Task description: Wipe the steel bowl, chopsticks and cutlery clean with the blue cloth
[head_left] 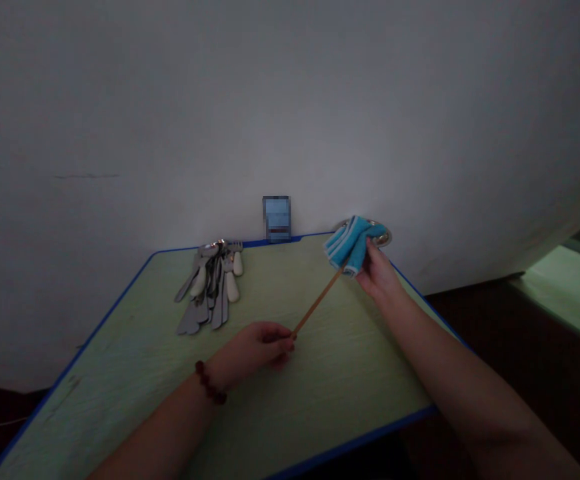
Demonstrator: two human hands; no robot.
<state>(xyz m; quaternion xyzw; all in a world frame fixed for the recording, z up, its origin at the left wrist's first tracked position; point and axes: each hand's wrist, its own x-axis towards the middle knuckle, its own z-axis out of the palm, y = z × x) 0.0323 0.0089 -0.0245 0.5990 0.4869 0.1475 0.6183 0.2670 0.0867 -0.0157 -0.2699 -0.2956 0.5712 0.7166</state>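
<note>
Turquoise terry cloth [353,245] sits bunched in my right hand [379,272], gripped tight above the table's far corner. My left hand [257,347] pinches a thin wooden stick [319,300] reaching into the cloth. Steel cutlery with cream handles [210,287] lies heaped on the pale green table [120,373], beside a round steel plate [383,235] partly behind the cloth.

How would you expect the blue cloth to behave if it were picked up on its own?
The blue cloth looks floppy, since it bunches into soft folds in the right hand. It is probably light, and would likely slump rather than hold its shape.
</note>
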